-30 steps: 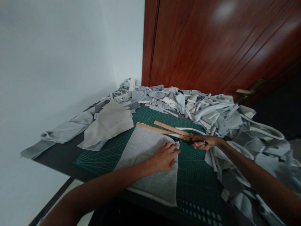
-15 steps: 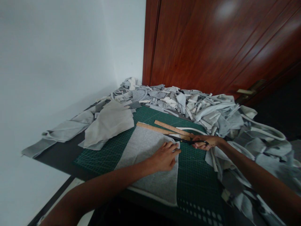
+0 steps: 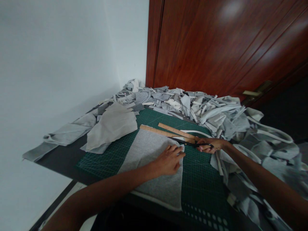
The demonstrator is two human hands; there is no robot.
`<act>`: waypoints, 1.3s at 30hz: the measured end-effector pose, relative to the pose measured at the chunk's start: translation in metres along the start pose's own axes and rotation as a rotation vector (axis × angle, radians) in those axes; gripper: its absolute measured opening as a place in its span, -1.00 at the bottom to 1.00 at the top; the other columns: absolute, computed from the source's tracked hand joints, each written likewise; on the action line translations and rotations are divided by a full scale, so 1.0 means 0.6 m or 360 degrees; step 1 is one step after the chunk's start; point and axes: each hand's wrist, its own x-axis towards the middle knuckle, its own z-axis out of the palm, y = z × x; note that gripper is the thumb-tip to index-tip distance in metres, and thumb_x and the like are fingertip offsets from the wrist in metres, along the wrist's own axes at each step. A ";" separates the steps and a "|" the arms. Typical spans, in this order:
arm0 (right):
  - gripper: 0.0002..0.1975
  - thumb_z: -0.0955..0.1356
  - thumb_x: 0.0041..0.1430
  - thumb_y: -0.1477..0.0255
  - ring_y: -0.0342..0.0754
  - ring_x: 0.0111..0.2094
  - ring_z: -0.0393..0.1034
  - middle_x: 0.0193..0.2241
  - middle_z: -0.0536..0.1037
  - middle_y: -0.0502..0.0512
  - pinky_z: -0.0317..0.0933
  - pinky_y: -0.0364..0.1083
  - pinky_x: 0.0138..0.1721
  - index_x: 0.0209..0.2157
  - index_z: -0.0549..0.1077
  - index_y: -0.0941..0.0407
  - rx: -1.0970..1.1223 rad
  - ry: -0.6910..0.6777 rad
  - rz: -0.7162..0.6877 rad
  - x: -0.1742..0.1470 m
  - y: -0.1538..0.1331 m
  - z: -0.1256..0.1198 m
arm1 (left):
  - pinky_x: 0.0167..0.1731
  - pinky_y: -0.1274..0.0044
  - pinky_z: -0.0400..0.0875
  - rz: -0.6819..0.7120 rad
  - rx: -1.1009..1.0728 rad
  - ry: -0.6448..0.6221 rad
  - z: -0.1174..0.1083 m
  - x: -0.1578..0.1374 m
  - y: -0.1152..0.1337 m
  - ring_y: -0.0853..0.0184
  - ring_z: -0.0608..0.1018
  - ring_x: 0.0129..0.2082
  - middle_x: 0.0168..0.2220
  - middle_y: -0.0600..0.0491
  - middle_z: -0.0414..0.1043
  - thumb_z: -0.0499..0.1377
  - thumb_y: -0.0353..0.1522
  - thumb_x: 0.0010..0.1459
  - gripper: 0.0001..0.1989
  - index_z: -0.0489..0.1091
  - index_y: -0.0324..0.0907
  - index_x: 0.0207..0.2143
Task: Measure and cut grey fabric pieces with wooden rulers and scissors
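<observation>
My right hand (image 3: pixel 209 145): gripping scissors (image 3: pixel 189 143). My left hand (image 3: pixel 169 159): loosely spread on grey cloth (image 3: pixel 145 148). Cut: seemingly begun; leftward stretch intact.

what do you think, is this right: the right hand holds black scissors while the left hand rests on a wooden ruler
Not quite: in the head view, the left hand rests on the gray cloth, not on a ruler. The right hand does hold black scissors.

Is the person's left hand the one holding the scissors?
No, the right hand holds the scissors, while the left hand rests on the gray cloth.
</observation>
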 end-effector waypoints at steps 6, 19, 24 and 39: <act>-0.42 0.54 0.04 -0.06 -0.37 -0.72 -0.23 -0.64 0.06 -0.27 -0.24 -0.32 -0.77 -0.33 0.29 0.10 0.0010 -0.0044 -0.0046 0.002 0.003 -0.002 | 0.25 0.29 0.22 -0.0007 -0.0006 -0.0028 -0.001 0.000 0.001 0.11 0.31 0.27 0.35 -0.08 0.26 0.09 -0.38 0.32 -0.57 0.32 -0.18 0.22; -0.44 0.51 0.09 -0.06 -0.37 -0.75 -0.18 -0.67 0.08 -0.28 -0.22 -0.31 -0.78 -0.32 0.31 0.11 -0.0031 -0.0029 -0.0026 0.004 0.002 -0.005 | 0.25 0.27 0.22 -0.0015 -0.0018 -0.0034 -0.005 0.001 0.002 0.10 0.31 0.27 0.34 -0.09 0.27 0.10 -0.40 0.30 -0.56 0.34 -0.18 0.22; -0.38 0.46 0.08 -0.18 -0.35 -0.77 -0.17 -0.68 0.12 -0.28 -0.18 -0.29 -0.79 -0.31 0.33 0.12 0.0056 -0.0164 -0.0064 0.006 0.005 -0.010 | 0.23 0.29 0.22 -0.0002 -0.0014 0.0005 -0.001 -0.001 0.000 0.11 0.31 0.26 0.33 -0.08 0.27 0.10 -0.39 0.31 -0.57 0.33 -0.19 0.22; -0.33 0.44 0.09 -0.21 -0.34 -0.70 -0.17 -0.63 0.09 -0.29 -0.15 -0.28 -0.73 -0.25 0.39 0.17 0.0042 -0.0197 -0.0123 0.025 -0.018 0.004 | 0.21 0.30 0.24 -0.0008 0.0021 0.0000 0.001 0.000 0.001 0.11 0.31 0.25 0.33 -0.08 0.27 0.12 -0.40 0.28 -0.56 0.33 -0.18 0.21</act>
